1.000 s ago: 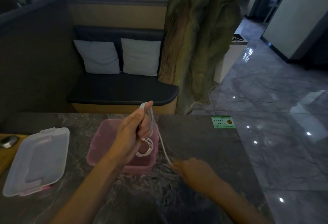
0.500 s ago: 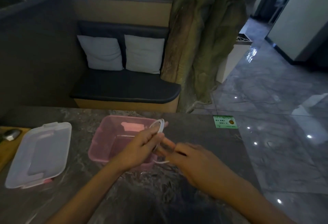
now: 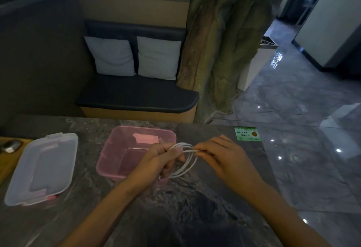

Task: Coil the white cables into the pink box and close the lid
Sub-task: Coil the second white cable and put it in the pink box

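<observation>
Left hand grips the cable coil over the near-right corner of the box, so it can drop straight in. Right hand pinches the loose end against the loops to stop unwinding. Lid lies left of the box, off, leaving it open.

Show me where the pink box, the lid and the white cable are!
pink box (image 3: 117, 149), head view, on its left wall.
lid (image 3: 42, 168), head view, on its flat middle.
white cable (image 3: 192, 165), head view, on the coil's right loop.
</observation>
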